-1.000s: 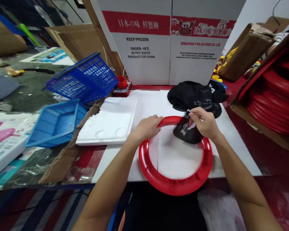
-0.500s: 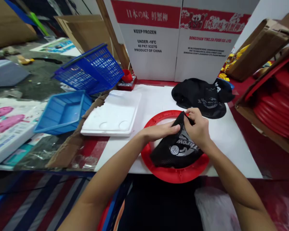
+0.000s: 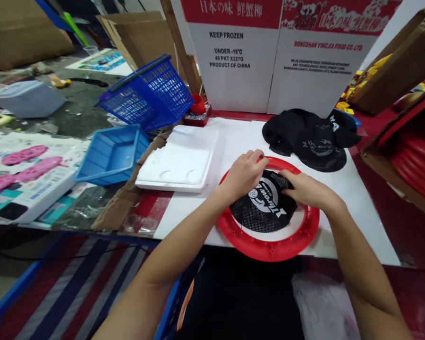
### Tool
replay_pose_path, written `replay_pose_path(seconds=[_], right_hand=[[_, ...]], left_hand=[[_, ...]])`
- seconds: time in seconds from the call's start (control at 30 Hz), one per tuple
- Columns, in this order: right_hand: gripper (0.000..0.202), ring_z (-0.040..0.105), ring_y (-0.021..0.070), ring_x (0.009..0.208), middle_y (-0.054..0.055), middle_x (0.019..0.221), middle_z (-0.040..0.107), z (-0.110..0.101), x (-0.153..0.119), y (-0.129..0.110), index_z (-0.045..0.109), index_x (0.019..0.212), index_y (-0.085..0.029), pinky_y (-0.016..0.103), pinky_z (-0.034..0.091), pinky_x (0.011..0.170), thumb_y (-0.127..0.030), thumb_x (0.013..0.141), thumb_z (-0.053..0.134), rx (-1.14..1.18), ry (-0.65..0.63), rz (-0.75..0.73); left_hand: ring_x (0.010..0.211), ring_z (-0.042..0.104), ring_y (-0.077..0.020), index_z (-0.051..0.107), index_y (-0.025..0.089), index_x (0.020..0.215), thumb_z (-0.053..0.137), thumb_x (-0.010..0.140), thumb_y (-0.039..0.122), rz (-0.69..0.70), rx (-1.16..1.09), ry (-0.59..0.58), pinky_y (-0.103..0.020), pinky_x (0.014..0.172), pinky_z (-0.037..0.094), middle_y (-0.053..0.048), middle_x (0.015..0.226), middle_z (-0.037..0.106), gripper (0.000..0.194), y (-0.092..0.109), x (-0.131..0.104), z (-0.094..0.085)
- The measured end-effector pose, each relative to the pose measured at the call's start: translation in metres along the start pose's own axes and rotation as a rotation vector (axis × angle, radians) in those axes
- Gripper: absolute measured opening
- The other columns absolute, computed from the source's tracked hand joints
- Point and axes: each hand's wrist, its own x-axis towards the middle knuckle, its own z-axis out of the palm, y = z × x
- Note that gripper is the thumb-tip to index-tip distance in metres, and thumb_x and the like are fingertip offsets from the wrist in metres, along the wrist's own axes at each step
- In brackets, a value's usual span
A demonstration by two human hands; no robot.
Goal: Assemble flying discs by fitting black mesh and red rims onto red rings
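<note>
Printed black mesh disc [image 3: 258,219] lies within the opening of a red plastic ring [image 3: 269,250], lettering up, near the front edge of the white board [image 3: 364,231]. The ring's near rim seems to reach slightly past that front edge, so downward pressure is better kept to its far half, where the board supports it.

The left hand [image 3: 247,171] is bent over the ring's far left part, fingers curled; I cannot tell whether they grip rim, cloth or both. The right hand [image 3: 306,188] is at the mesh's right edge, thumb and forefinger spaced apart; whether cloth is pinched between them is unclear.

Seating the mesh in the ring looks like the step in hand. A strip of bare board shows between cloth and ring at the lower right, so the disc probably sits too far toward the left and wants easing that way until the margin is even. One hand should steady the ring while the other works round the edge, smoothing outward; tugging hard at one spot would likely skew the print or ruck the cloth. A loose heap of black mesh pieces [image 3: 304,137] covers the board's far right corner, clear of the ring.
</note>
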Motion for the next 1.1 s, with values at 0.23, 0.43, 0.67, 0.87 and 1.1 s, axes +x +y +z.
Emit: replay_pose_path(seconds=[0.23, 0.43, 0.67, 0.87, 1.1], right_hand=[[0.054, 0.051, 0.0154, 0.04, 0.003, 0.049, 0.059, -0.023, -0.026, -0.008, 0.057, 0.056, -0.024, 0.032, 0.039, 0.047, -0.044, 0.106, 0.053, -0.062, -0.353, 0.143], [0.031, 0.072, 0.0301, 0.105, 0.012, 0.116, 0.076, -0.006, -0.014, -0.008, 0.073, 0.122, -0.023, 0.044, 0.06, 0.089, -0.018, 0.095, 0.058, -0.199, 0.152, -0.116], [0.043, 0.065, 0.029, 0.134, 0.007, 0.145, 0.07, 0.006, -0.007, -0.009, 0.067, 0.142, -0.032, 0.049, 0.055, 0.113, -0.022, 0.102, 0.055, -0.04, -0.167, -0.306], [0.025, 0.073, 0.0279, 0.108, 0.008, 0.119, 0.078, -0.006, -0.018, -0.008, 0.074, 0.122, -0.026, 0.043, 0.058, 0.095, -0.035, 0.102, 0.062, -0.072, -0.178, -0.113], [0.029, 0.065, 0.0351, 0.115, 0.017, 0.124, 0.072, 0.003, -0.007, -0.002, 0.065, 0.131, -0.021, 0.049, 0.055, 0.094, -0.026, 0.104, 0.054, -0.428, 0.343, -0.056]], left_hand=[[0.075, 0.067, -0.0233, 0.073, 0.021, 0.082, 0.082, 0.086, 0.063, 0.192, -0.151, -0.627, -0.034, 0.067, 0.047, -0.005, 0.08, 0.07, 0.044, 0.022, -0.017, -0.016], [0.143, 0.054, -0.0412, 0.058, 0.028, 0.156, 0.1, 0.067, 0.045, 0.211, -0.067, -0.61, -0.051, 0.115, 0.048, -0.016, 0.168, 0.047, 0.1, 0.014, -0.015, -0.002], [0.166, 0.031, -0.0313, 0.075, 0.039, 0.132, 0.067, 0.081, 0.002, 0.344, -0.266, -0.817, -0.068, 0.135, 0.019, 0.004, 0.169, 0.051, 0.064, -0.01, -0.007, -0.01], [0.141, 0.061, -0.0316, 0.071, 0.019, 0.134, 0.058, 0.084, 0.003, 0.028, -0.145, -0.506, -0.049, 0.119, 0.05, -0.015, 0.149, 0.066, 0.054, -0.01, -0.01, -0.014], [0.168, 0.014, -0.0502, 0.033, 0.015, 0.17, 0.089, 0.074, 0.069, -0.092, -0.075, -0.563, -0.065, 0.131, 0.027, -0.027, 0.181, 0.016, 0.124, 0.008, -0.023, 0.013]])
